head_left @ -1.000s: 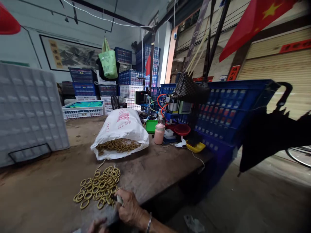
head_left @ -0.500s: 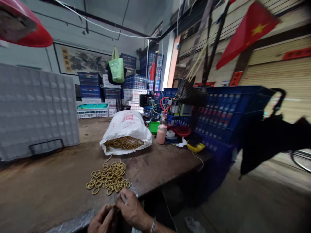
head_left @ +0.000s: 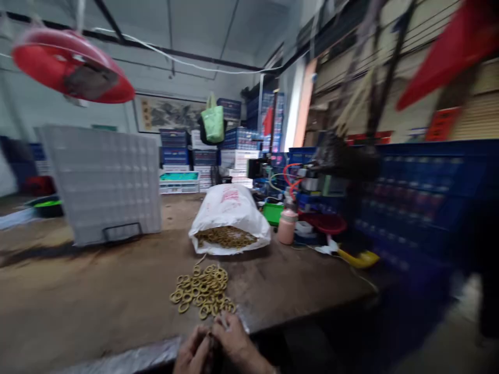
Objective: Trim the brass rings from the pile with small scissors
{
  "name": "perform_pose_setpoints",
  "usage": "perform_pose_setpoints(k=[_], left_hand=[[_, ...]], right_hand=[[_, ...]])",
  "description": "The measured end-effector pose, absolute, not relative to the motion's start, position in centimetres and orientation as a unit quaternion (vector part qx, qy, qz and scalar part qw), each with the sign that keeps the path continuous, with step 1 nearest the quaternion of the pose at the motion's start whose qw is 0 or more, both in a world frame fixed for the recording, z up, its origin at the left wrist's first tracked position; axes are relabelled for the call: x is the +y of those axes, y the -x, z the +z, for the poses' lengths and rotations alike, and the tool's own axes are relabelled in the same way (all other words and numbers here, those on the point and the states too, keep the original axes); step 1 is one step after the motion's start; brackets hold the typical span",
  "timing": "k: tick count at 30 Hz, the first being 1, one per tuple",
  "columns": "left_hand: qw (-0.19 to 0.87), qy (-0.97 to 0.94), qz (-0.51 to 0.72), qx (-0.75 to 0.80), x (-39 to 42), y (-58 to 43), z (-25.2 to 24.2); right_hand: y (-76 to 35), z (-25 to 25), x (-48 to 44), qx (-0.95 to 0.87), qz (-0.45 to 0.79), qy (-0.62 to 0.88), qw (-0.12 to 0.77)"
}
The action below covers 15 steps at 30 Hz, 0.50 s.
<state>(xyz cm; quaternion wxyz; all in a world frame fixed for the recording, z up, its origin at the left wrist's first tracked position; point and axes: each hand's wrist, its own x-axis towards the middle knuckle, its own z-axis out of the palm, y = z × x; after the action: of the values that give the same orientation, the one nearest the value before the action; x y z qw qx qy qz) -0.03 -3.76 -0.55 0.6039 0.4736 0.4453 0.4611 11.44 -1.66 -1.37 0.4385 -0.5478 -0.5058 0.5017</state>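
Observation:
My left hand (head_left: pixel 192 355) and my right hand (head_left: pixel 236 343) are pressed together at the near edge of the brown table (head_left: pixel 78 296), fingers closed around something small I cannot make out. A thin pale piece pokes out above my right hand's fingers. Just beyond the hands lies a loose pile of brass-coloured rings (head_left: pixel 203 290). Farther back a white sack (head_left: pixel 230 210) lies on its side, its mouth open and full of the same rings.
A grey plastic grid tray (head_left: pixel 101 182) leans upright at the left. A pink bottle (head_left: pixel 287 227), a green tub (head_left: pixel 272 212), a red dish (head_left: pixel 325 222) and a yellow dish (head_left: pixel 360 258) stand at the right, by blue crates (head_left: pixel 421 192). A red lampshade (head_left: pixel 74 67) hangs overhead.
The camera has swung left, so everything slid to the right. My left hand has come up to meet my right hand at the table's edge.

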Motion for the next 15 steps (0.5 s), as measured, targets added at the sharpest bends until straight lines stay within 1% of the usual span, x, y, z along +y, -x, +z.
perform_pose_setpoints(k=[3,7,11,15], left_hand=[[0.647,-0.458,0.413,0.449,-2.8,-0.2,-1.7],[0.666,-0.426,0.432,0.435,-2.3,-0.6,-2.7],[0.669,-0.416,0.427,0.444,-2.4,-0.9,-1.7],[0.662,-0.417,0.446,0.435,-2.7,-0.8,0.0]], right_hand=[[-12.0,-0.9,-1.0,-0.570,0.451,0.553,0.406],[-12.9,-0.8,-0.1,-0.603,0.449,0.539,0.381],[-13.2,-0.8,0.1,-0.605,0.476,0.520,0.372],[-13.3,0.5,-0.1,-0.596,0.478,0.512,0.392]])
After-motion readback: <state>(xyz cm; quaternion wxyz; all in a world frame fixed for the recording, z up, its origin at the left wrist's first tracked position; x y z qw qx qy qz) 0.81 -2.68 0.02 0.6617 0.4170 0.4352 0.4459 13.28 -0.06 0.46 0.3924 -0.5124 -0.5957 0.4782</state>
